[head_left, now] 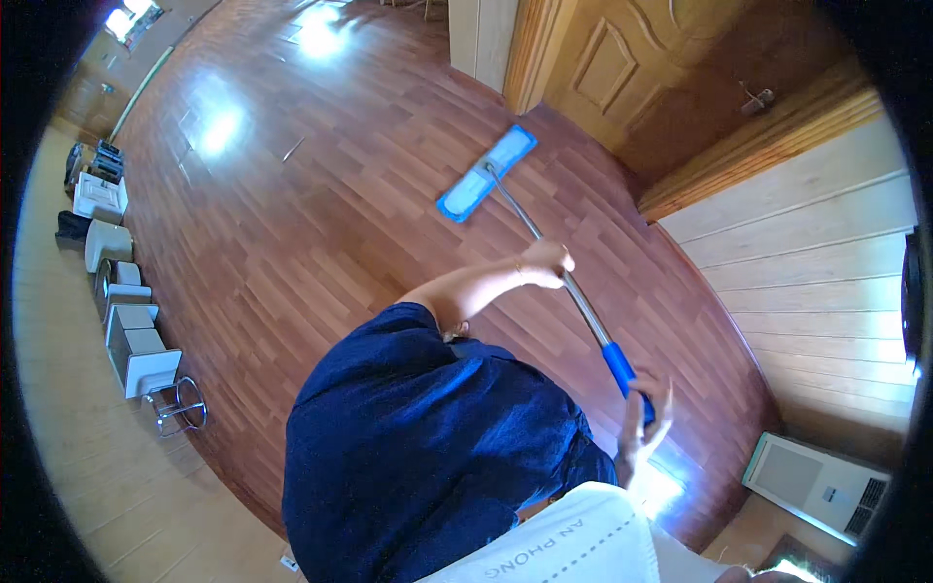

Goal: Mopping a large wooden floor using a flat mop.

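Observation:
A flat mop [595, 325] slants across the view, with a silver pole and a blue grip at its near end. The flat mop's blue-rimmed, pale blue pad [486, 175] lies on the wood-look floor, close to the doorway. My left hand [546, 263] is wrapped round the silver pole about midway, arm stretched forward. Lower down and to the right, my right hand [653, 413] has its fingers curled about the end of the blue grip. Part of that palm is hidden by the grip.
A wooden door [622, 58] with a metal handle stands at the upper right, beside a pale panelled wall [797, 262]. A white floor-standing appliance [816, 486] is at the lower right. Along the left wall stand several white items [141, 340] and a chrome-framed stool [178, 406].

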